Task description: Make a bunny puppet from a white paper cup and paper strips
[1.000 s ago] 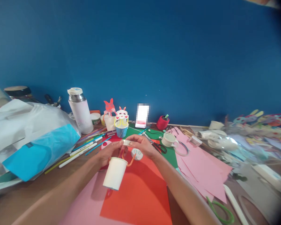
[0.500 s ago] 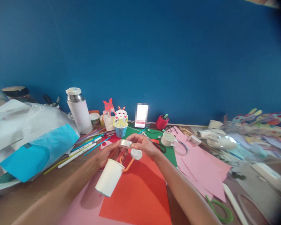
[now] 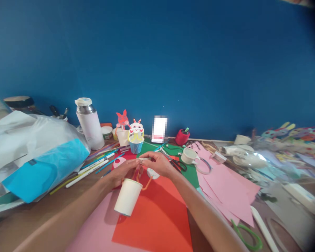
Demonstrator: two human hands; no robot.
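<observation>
A white paper cup (image 3: 128,197) hangs tilted over the red sheet, its orange pipe-cleaner arm (image 3: 148,184) bent out to the right. By that arm is a round white paper piece (image 3: 153,174), partly covered by my right hand. My left hand (image 3: 124,170) is closed at the top of the cup, around the pipe cleaners above its rim. Fingers of my right hand (image 3: 159,163) pinch a roll of tape (image 3: 143,159) against the left fingertips. Most of the roll is hidden behind the fingers.
Red paper (image 3: 152,220) and pink sheets (image 3: 225,185) cover the table. Behind stand a blue cup figure (image 3: 136,145), a white flask (image 3: 90,126) and a mug (image 3: 189,156). Scissors (image 3: 177,162) lie right of my hands, markers (image 3: 88,173) left, beside a plastic bag (image 3: 44,147).
The paper cup has swung slightly right and hangs more upright. The tape roll has tipped and is more covered by my fingers. The round paper piece is now partly hidden by my right hand.
</observation>
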